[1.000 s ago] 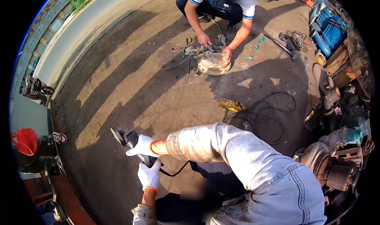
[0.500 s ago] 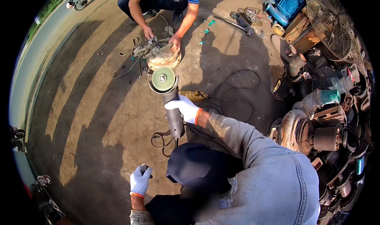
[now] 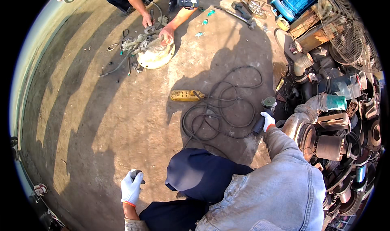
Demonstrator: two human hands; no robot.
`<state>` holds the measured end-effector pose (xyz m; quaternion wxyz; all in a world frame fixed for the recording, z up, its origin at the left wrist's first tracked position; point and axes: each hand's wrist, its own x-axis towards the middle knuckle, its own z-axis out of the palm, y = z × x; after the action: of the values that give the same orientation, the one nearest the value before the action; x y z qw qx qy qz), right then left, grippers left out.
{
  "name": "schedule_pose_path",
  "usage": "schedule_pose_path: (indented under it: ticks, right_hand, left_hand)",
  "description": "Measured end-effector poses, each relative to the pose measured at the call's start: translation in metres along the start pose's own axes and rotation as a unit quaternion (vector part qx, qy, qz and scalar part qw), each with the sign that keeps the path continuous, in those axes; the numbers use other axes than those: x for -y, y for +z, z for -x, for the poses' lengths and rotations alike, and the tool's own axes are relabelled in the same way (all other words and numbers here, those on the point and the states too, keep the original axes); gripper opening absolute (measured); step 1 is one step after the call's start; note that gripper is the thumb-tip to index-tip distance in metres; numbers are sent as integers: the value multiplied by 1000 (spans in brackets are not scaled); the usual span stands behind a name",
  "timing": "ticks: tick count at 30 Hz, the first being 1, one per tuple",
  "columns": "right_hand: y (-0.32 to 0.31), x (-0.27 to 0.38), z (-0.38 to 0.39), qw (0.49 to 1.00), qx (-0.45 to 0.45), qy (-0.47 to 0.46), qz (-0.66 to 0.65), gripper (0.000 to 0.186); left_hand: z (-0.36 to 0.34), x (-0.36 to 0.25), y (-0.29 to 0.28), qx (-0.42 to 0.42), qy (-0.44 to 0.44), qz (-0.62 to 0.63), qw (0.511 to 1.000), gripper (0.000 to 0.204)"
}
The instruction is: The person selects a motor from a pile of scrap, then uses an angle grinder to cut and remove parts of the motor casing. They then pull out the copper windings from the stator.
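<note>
1. Grinder [image 3: 258, 127]: located forward and to your right, between the looped cord [image 3: 208, 105] and the pump [image 3: 298, 127]. Whether its underside touches the ground cannot be told.
2. Right hand [image 3: 267, 120]: your gloved fingers are wrapped around the grinder's body, behind the disc [image 3: 269, 102].
3. Long axis: the disc end points away from you and slightly right; the tail end points back toward you and slightly left.
4. Nearer hand: your right, in direct contact. Your left hand [image 3: 131, 187] is well apart, off to the left and closer to your body.
5. Left hand state: grasping a small dark piece [image 3: 137, 175]; its kind cannot be told.
6. Cord: runs left from the grinder's tail into loops beside the yellow power strip [image 3: 185, 95].
7. Ahead and left: a co-worker's hand [image 3: 167, 35] is at the flange [image 3: 156, 60], well apart from your grinder.
</note>
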<state>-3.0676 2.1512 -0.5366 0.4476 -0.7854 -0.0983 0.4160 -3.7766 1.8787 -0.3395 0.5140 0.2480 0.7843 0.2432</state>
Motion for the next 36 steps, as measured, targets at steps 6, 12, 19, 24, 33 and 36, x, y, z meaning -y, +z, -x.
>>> schedule_pose_path:
  ticks: [6, 12, 19, 24, 33, 36]
  right_hand:
    - [-16, -35, 1, 1000, -19, 14, -13, 44]
    - [-12, -24, 3, 959, -65, 12, 275, 72]
    - [-14, -67, 128, 850, 53, -54, 522, 68]
    - [81, -32, 203, 704, 339, -189, 595, 49]
    - [349, 74, 539, 183, 815, -361, 415, 57]
    - [332, 65, 584, 199, 809, -278, 478, 42]
  left_hand:
    - [2, -23, 6, -6, 0, -12, 1000, 28]
    - [17, -25, -5, 11, 27, -27, 999, 29]
    - [39, -10, -21, -7, 36, 7, 999, 33]
    - [21, -12, -10, -41, 139, 116, 983, 37]
    - [31, -52, 2, -95, 333, 370, 862, 40]
    - [72, -62, 9, -93, 383, 495, 774, 40]
